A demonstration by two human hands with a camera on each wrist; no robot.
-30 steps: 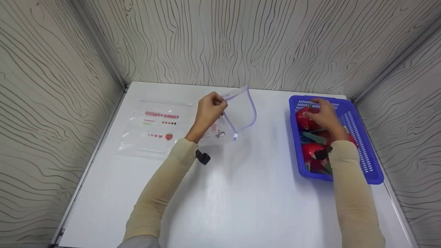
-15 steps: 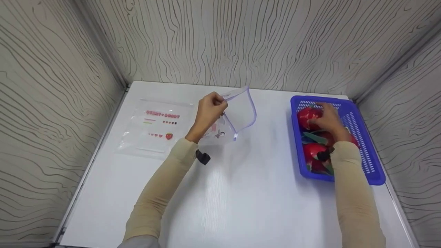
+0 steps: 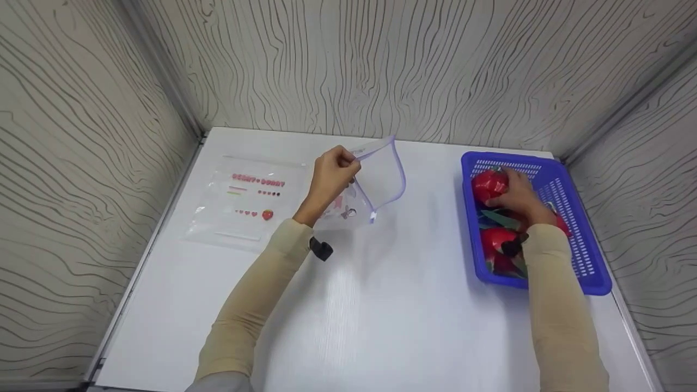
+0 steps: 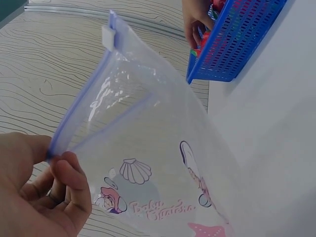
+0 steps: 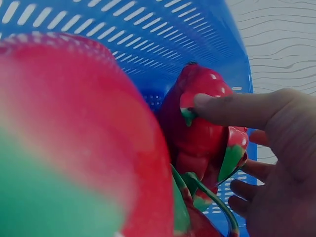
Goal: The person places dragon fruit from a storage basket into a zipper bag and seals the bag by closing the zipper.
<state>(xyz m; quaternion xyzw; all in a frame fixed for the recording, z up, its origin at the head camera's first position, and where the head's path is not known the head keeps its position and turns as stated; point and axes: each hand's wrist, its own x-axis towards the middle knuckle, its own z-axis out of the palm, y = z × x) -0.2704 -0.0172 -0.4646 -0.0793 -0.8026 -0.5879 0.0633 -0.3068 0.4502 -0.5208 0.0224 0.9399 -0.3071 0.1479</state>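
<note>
My left hand (image 3: 333, 167) pinches the rim of a clear zip bag (image 3: 381, 182) between thumb and curled fingers. The bag's purple-edged mouth gapes toward the right, and a white slider (image 4: 108, 38) sits at the far corner of its zip. Shell and starfish prints show on its side in the left wrist view. In the blue basket (image 3: 467, 218), my right hand (image 3: 520, 191) grips a red dragon fruit (image 5: 197, 118) with green-tipped scales. The thumb lies across its near face, while the other fingers curl along its far side, partly hidden.
More dragon fruits (image 3: 496, 242) lie in the basket, partly under the right wrist. A second clear bag (image 3: 256, 196) with strawberry prints lies flat on the white table (image 3: 348, 326), left of the left hand. Wood-patterned panels (image 3: 348, 65) enclose the table's back and sides.
My right hand has shifted slightly and settled against the right side of the upper dragon fruit, uncovering more of it. The left hand and the bag stay in place.
</note>
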